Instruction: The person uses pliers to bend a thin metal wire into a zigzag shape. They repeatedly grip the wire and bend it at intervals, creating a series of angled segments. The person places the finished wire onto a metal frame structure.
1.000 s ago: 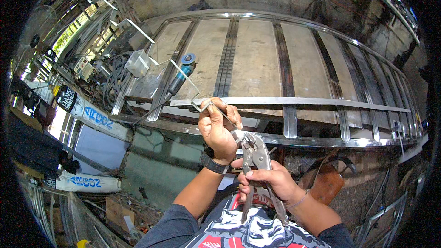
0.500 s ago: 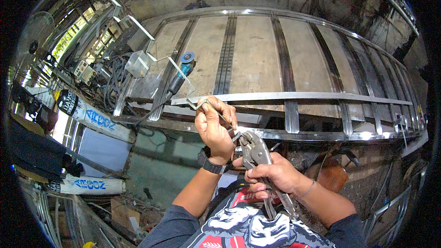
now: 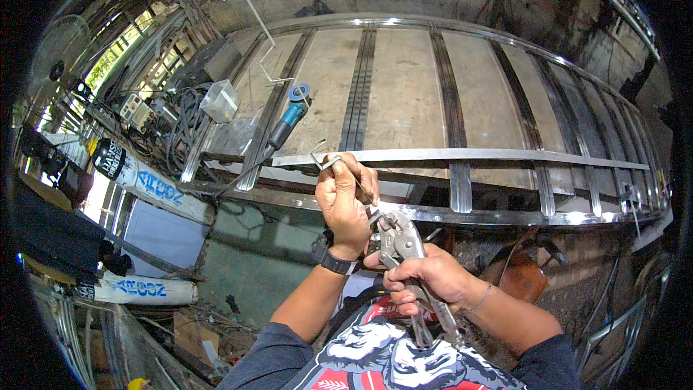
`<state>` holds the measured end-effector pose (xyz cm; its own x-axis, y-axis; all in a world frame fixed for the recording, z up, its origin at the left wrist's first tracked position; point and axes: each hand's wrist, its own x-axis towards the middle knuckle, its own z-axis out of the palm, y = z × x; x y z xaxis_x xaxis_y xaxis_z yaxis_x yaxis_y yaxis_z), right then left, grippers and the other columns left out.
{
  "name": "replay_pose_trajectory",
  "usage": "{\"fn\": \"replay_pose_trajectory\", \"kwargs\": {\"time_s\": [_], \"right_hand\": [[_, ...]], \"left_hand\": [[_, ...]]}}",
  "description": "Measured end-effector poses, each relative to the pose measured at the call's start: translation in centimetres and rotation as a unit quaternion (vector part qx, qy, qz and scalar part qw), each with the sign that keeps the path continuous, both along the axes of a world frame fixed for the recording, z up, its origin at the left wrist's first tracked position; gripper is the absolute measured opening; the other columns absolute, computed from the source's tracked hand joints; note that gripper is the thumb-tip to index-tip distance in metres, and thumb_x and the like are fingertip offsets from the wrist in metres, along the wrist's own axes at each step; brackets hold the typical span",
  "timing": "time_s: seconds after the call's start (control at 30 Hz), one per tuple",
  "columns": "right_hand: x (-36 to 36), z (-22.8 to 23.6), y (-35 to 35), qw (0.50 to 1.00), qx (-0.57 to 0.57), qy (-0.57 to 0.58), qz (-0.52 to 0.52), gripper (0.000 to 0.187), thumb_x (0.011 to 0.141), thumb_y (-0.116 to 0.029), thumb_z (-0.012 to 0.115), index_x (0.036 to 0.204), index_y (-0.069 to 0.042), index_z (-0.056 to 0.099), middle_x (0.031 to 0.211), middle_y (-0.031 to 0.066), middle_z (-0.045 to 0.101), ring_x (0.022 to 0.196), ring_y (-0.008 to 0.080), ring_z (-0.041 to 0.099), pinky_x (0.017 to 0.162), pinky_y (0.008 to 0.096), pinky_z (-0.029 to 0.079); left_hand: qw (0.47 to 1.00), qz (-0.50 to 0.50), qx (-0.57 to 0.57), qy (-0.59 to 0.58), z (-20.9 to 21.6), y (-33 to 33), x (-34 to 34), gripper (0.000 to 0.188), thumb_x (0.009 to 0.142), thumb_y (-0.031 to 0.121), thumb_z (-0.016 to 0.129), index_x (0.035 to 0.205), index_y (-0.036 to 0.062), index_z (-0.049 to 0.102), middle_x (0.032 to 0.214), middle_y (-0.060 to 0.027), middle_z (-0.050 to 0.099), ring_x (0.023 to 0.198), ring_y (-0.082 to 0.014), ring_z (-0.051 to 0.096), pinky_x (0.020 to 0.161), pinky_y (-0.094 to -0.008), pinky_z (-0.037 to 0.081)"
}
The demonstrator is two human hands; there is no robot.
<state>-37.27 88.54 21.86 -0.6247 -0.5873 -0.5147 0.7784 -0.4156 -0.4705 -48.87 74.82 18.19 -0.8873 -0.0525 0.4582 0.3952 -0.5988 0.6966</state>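
My left hand is closed around the near part of a thin metal strip, bent into repeated zigzag steps. The strip runs away from me over the metal frame, its far end high at the upper left; part of its length shows only faintly, edge-on. In my right hand I grip locking pliers, fingers wrapped round the handles. The plier jaws meet the strip's near end just below my left fingers; whether they are clamped tight I cannot make out. The plier handles point down toward my shirt.
A long frame of shiny metal tubes spans ahead, with a flat bar across it. On it are an angle grinder and a clear plastic box. Cables and wrapped cylinders lie left. An orange-brown object sits right.
The far part of the zigzag strip has swung to the right and away from me. My left hand has turned slightly with it; both hands keep their hold.
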Motion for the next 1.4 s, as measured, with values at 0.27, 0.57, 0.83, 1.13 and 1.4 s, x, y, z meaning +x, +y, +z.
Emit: {"fn": "replay_pose_trajectory", "kwargs": {"time_s": [0.27, 0.57, 0.83, 1.13, 1.4], "right_hand": [[0.5, 0.0, -0.2, 1.000, -0.011, 0.010, -0.012, 0.049, 0.103, -0.033, 0.061, 0.136, 0.003, 0.055, 0.097, 0.0137, 0.065, 0.084, 0.0233, 0.069, 0.082, 0.0454, 0.065], [0.9, 2.5, 1.0, 0.956, 0.232, 0.153, 0.097, 0.039, 0.103, -0.039, 0.064, 0.106, 0.000, 0.064, 0.087, 0.0066, 0.071, 0.075, 0.0141, 0.071, 0.069, 0.0303, 0.062], [1.5, 2.3, 2.3, 0.940, 0.261, 0.206, 0.081, 0.032, 0.102, -0.026, 0.068, 0.116, 0.002, 0.061, 0.094, 0.0097, 0.073, 0.078, 0.0170, 0.074, 0.066, 0.0299, 0.062], [2.3, 2.0, 1.0, 0.960, 0.224, 0.168, 0.016, 0.028, 0.106, -0.026, 0.058, 0.111, 0.002, 0.054, 0.076, 0.0145, 0.071, 0.061, 0.0197, 0.072, 0.055, 0.0316, 0.060], [2.0, 1.2, 1.5, 0.951, 0.246, 0.189, 0.015, 0.033, 0.104, -0.031, 0.063, 0.110, 0.001, 0.061, 0.082, 0.0102, 0.071, 0.070, 0.0161, 0.071, 0.060, 0.0311, 0.060]], "left_hand": [[0.992, 0.024, 0.122, 0.020, 0.3, -0.1, -0.8, 0.029, 0.112, 0.031, 0.045, 0.097, 0.0059, 0.048, 0.069, -0.0045, 0.048, 0.056, -0.0144, 0.046, 0.052, -0.0293, 0.044], [0.994, 0.026, 0.106, 0.005, 1.2, -0.9, -0.2, 0.030, 0.112, 0.031, 0.043, 0.096, 0.0061, 0.049, 0.069, -0.0042, 0.048, 0.055, -0.0145, 0.046, 0.051, -0.0278, 0.043], [0.987, 0.059, 0.122, -0.084, 1.5, -1.1, 0.0, 0.030, 0.112, 0.033, 0.044, 0.096, 0.0081, 0.050, 0.066, -0.0037, 0.048, 0.053, -0.0159, 0.048, 0.055, -0.0296, 0.044], [0.982, 0.089, 0.146, -0.079, 1.5, 0.0, -0.5, 0.030, 0.112, 0.033, 0.046, 0.095, 0.0081, 0.050, 0.067, -0.0036, 0.050, 0.054, -0.0138, 0.048, 0.051, -0.0279, 0.044], [0.989, 0.045, 0.123, -0.063, 1.3, -0.4, -0.5, 0.032, 0.112, 0.034, 0.044, 0.093, 0.0083, 0.049, 0.064, -0.0030, 0.046, 0.053, -0.0145, 0.045, 0.051, -0.0289, 0.041]]}}
